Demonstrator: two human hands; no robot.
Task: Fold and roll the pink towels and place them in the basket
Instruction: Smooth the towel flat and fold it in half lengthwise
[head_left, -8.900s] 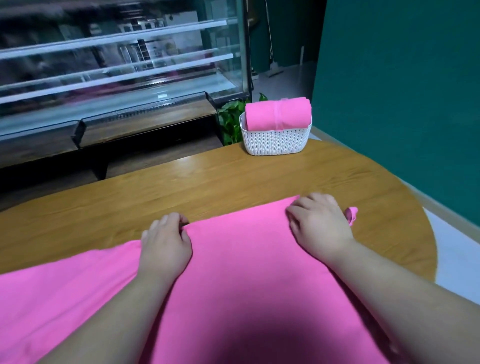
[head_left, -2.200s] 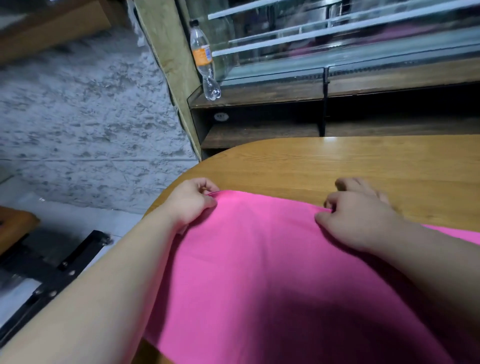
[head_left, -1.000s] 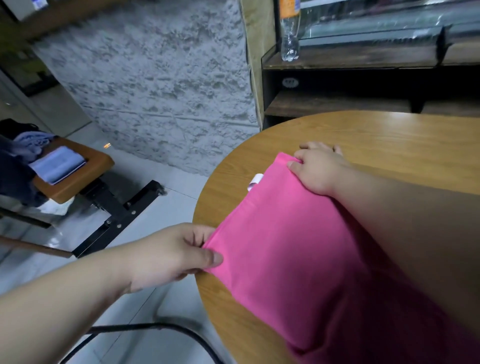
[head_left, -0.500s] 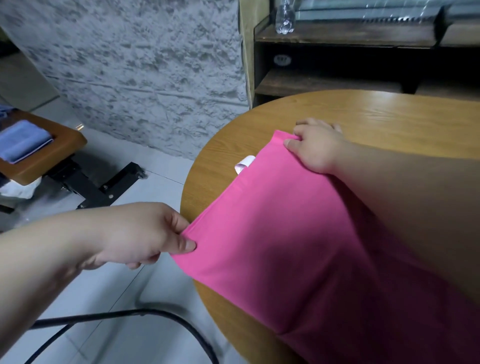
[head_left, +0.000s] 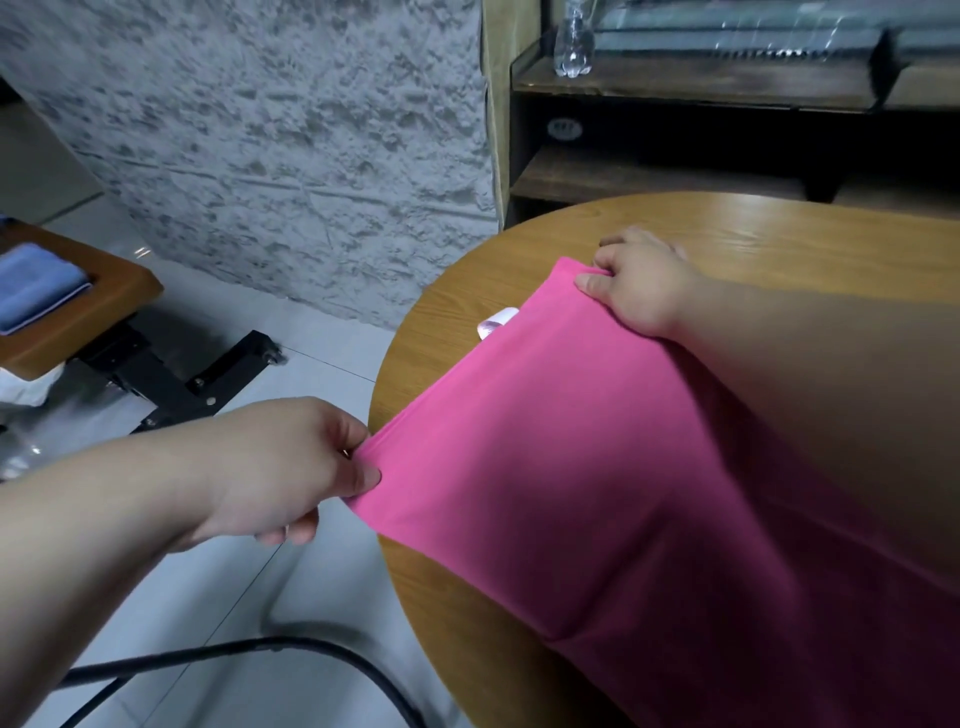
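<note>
We judge ourselves mid-fold: the pink towel (head_left: 597, 467) lies flat on the desk (head_left: 779, 228), our left hand (head_left: 280, 467) pinching its near corner off the edge, our right hand (head_left: 639, 286) pinching the far corner. Rolling remains; no basket shows.

Item one, the left hand (head_left: 280, 467): bare, broad and rounded in build, fingers short and full, visible nails cut close to the tips. Item two, the left forearm (head_left: 104, 525): bare from the wrist to the lower left edge of view, surface smooth, a faint crease at the wrist. Item three, the right hand (head_left: 641, 291): bare, same rounded build, knuckles soft in outline, thumbnail short. Item four, the right forearm (head_left: 810, 395): bare from the wrist to the right edge, blurred there, underside in shadow.
</note>
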